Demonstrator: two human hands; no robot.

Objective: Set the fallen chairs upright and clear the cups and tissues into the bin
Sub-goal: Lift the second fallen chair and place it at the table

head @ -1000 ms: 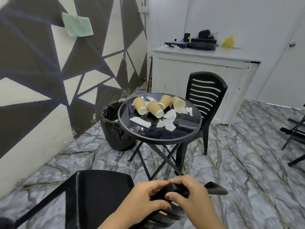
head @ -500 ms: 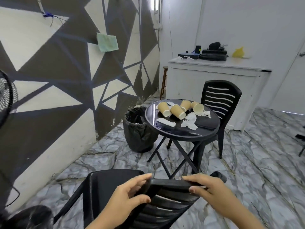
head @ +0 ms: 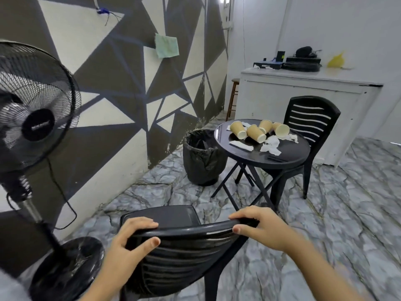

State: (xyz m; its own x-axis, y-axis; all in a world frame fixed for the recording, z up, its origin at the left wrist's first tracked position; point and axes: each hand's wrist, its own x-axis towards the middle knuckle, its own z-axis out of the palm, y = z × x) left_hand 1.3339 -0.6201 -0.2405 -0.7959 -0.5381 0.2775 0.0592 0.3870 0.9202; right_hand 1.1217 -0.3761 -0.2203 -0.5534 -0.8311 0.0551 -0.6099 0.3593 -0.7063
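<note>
While gripping the top rail of the near black chair (head: 184, 240), left hand (head: 130, 237) wrapped over the rail's left end, thumb underneath, fingers curled on top. Right hand (head: 260, 229) closed over the rail's right end in the same way. Seat of that chair pointed toward 12 o'clock, backrest slats nearest the camera, one leg visible on the marble floor (head: 325, 224). At 1 o'clock, round black desk (head: 282, 157) carrying four paper cups (head: 256, 132), all tipped on their sides with open mouths toward the viewer, nothing visible inside them; crumpled white tissues (head: 271, 144) scattered just beside and between the cups. At 12 o'clock, just left of the desk, bin (head: 201, 157) lined with a black bag, interior dark, contents impossible to tell. Behind the desk at 2 o'clock, second black chair (head: 310, 118) standing upright. At 9 o'clock, black pedestal fan (head: 32, 118) beside the patterned wall.
</note>
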